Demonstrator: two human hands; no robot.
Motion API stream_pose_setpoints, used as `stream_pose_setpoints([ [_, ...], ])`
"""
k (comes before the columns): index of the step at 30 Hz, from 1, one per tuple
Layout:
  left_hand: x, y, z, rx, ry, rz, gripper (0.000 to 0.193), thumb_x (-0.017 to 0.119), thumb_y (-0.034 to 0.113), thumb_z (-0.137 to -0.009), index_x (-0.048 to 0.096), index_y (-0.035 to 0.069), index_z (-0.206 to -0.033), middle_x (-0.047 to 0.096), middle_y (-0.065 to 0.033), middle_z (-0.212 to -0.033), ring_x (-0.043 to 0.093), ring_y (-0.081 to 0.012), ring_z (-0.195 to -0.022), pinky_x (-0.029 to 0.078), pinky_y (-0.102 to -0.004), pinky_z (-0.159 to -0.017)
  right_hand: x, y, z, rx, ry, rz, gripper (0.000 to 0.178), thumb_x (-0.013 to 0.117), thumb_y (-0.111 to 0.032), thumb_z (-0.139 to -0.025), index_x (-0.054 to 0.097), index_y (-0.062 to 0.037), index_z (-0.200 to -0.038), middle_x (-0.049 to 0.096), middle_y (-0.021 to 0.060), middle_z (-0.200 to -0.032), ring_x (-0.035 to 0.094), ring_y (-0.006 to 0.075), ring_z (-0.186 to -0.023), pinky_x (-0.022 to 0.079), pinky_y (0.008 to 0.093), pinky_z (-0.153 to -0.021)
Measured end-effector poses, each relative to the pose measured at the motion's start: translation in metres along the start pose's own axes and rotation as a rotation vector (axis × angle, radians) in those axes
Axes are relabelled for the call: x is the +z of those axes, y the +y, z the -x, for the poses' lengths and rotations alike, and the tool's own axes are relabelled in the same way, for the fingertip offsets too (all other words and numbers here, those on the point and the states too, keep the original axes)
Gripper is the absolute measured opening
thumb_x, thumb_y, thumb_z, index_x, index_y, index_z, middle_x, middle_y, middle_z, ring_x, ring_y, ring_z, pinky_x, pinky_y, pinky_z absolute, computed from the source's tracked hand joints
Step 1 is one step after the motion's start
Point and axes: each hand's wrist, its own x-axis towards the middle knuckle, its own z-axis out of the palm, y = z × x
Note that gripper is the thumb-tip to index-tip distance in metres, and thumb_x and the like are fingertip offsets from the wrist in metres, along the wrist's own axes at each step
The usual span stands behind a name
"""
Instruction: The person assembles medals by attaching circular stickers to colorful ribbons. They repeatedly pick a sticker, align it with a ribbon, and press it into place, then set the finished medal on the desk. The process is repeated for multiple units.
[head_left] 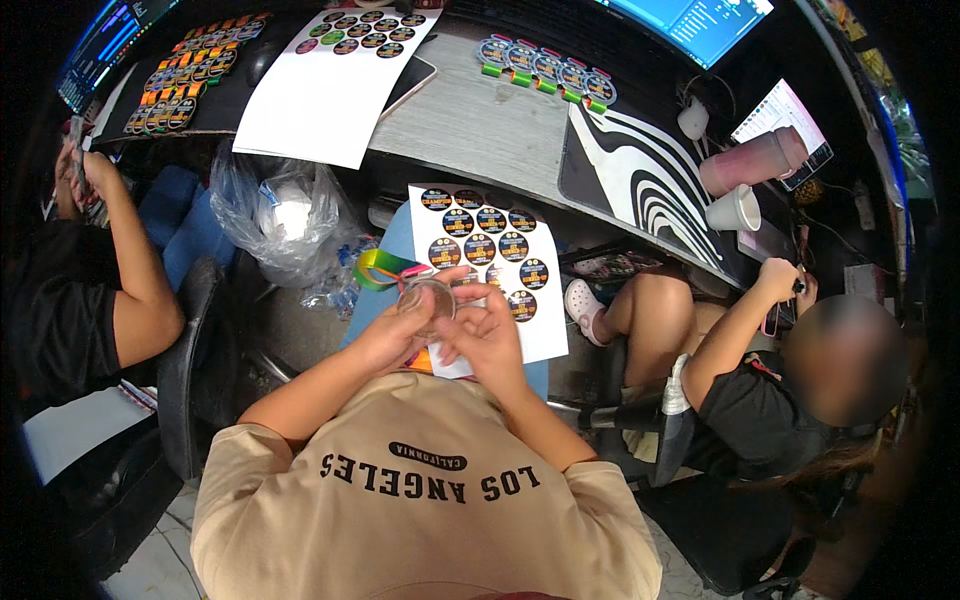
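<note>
Left hand (393, 335) and right hand (488, 335) hold a round, shiny silvery disc (430, 304); beneath lies white paper (545, 338) bearing round, black lettered labels (513, 246).

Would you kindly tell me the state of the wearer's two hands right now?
Left hand: closed, holding the disc.
Right hand: partly curled at the disc's edge; whether it grips cannot be told.

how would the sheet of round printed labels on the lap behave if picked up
The label sheet would probably bend if lifted by one corner and should feel light for its size, since it looks like thin paper. It might slide easily, as nothing visible pins its far edge.
</note>
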Motion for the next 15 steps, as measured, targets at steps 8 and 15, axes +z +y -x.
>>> stream_pose_setpoints([
  [8,0.002,-0.028,-0.075,0.187,-0.024,-0.327,0.026,0.050,0.018,-0.100,0.045,0.005,-0.122,0.055,-0.0094,-0.122,0.051,-0.0181,-0.120,0.037,-0.0367,-0.105,-0.098,0.027,-0.006,-0.440,0.558,1.276,0.026,0.076,-0.013,-0.075,0.069,-0.0011,-0.097,0.064,0.0135,-0.090,0.060,0.0287,-0.084,0.047,0.0401,-0.077],
  [15,0.003,-0.039,-0.133,0.212,-0.151,-0.430,0.026,0.047,0.025,-0.101,0.049,0.004,-0.117,0.056,-0.0104,-0.120,0.050,-0.0181,-0.119,0.037,-0.0352,-0.105,-0.114,0.044,-0.009,-0.235,0.612,0.893,0.023,0.079,-0.008,-0.071,0.073,0.0006,-0.092,0.069,0.0121,-0.088,0.063,0.0205,-0.070,0.050,0.0314,-0.066],
])
